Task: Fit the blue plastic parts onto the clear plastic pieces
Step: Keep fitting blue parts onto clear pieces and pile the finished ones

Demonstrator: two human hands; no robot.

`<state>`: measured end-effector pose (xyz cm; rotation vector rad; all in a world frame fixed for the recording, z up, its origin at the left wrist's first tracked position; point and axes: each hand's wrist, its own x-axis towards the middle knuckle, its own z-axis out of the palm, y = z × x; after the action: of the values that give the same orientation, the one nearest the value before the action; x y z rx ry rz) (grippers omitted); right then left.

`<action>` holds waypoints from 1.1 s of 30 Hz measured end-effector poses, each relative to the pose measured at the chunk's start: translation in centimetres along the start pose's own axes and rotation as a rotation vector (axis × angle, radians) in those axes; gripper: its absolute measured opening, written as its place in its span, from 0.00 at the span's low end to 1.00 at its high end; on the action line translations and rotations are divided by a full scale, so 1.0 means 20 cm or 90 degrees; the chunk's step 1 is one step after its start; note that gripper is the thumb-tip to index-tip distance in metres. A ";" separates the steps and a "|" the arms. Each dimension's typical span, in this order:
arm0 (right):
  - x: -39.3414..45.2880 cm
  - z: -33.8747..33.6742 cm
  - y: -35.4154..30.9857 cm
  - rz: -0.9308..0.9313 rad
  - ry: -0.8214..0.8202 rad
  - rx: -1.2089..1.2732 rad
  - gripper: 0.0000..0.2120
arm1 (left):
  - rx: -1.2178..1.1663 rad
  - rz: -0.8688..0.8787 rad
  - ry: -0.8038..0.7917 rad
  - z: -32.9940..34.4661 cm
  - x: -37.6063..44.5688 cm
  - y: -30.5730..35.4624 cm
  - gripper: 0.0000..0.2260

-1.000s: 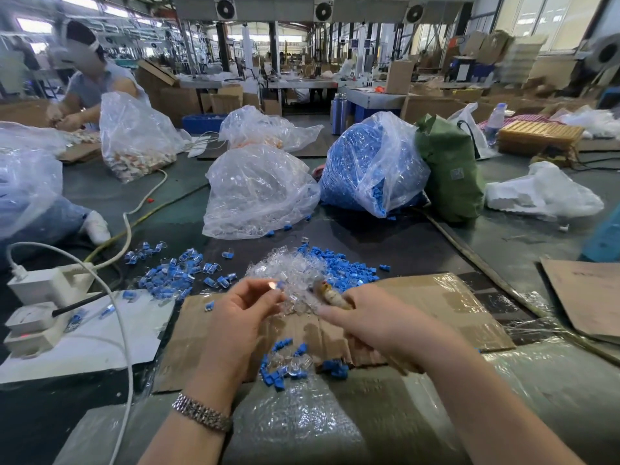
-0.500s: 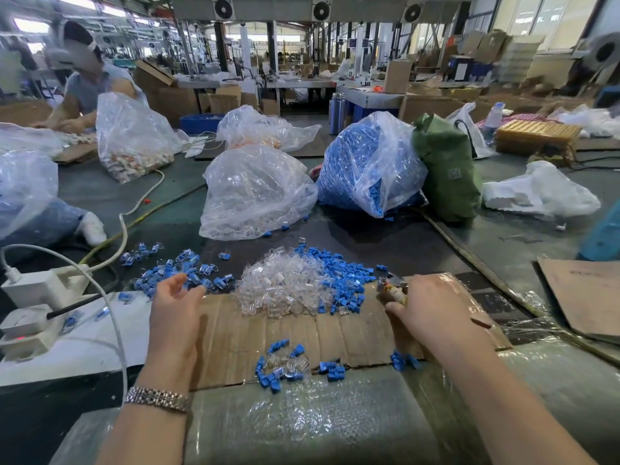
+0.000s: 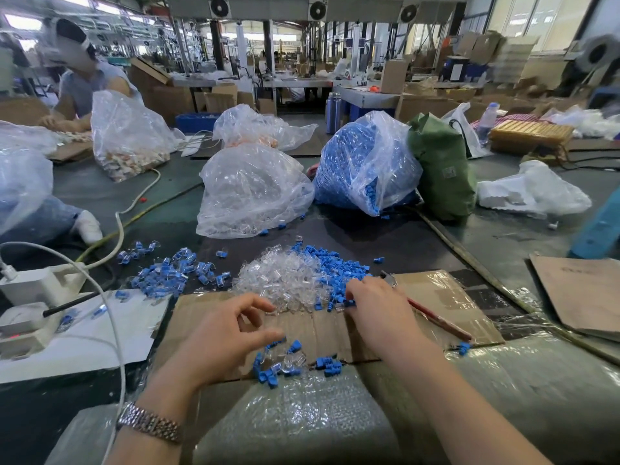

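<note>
A heap of clear plastic pieces [image 3: 285, 283] lies at the far edge of a cardboard sheet [image 3: 446, 297], with loose blue parts [image 3: 335, 266] spread along its right side. My left hand [image 3: 228, 333] hovers just in front of the clear heap, fingers loosely bent and holding nothing. My right hand [image 3: 375, 310] reaches into the blue parts at the heap's right edge. Its fingertips touch them; whether they pinch one is hidden. A small cluster of blue and clear pieces [image 3: 285, 360] lies between my wrists. Fitted blue-and-clear pieces [image 3: 167, 271] are scattered at the left.
Red-handled pliers [image 3: 439, 320] lie on the cardboard beside my right hand. Behind stand a bag of clear pieces [image 3: 251, 193], a bag of blue parts [image 3: 362, 166] and a green bag [image 3: 443, 169]. A white power strip [image 3: 37, 283] with cables is at left. Another person [image 3: 84, 85] works at far left.
My left hand came back from the fitted pieces at the left to the front of the clear heap. My right hand moved left onto the blue parts, and the pliers now lie beside it.
</note>
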<state>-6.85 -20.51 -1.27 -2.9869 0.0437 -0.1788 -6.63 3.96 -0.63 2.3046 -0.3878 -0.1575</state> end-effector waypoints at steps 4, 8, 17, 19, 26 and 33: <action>0.01 0.03 0.00 -0.001 0.014 0.004 0.08 | 0.039 -0.010 -0.171 -0.05 -0.02 -0.03 0.30; 0.00 0.04 0.00 -0.008 0.022 0.009 0.09 | 0.088 -0.002 -0.195 -0.02 0.00 -0.04 0.24; -0.03 0.09 0.00 0.001 0.069 0.054 0.06 | 0.067 0.022 0.037 0.14 0.14 0.05 0.09; -0.04 0.11 -0.01 -0.001 0.087 0.063 0.04 | 0.042 0.024 0.058 0.15 0.13 0.04 0.09; -0.07 0.17 -0.04 0.005 0.149 0.070 0.07 | 0.032 0.047 0.096 0.18 0.10 0.03 0.06; -0.08 0.17 -0.03 0.011 0.198 0.133 0.06 | -0.119 0.022 0.175 0.18 0.09 0.03 0.03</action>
<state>-8.08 -19.27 -4.61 -2.7229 0.0793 -0.6035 -5.78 0.59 -2.70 2.0969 -0.2599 0.1347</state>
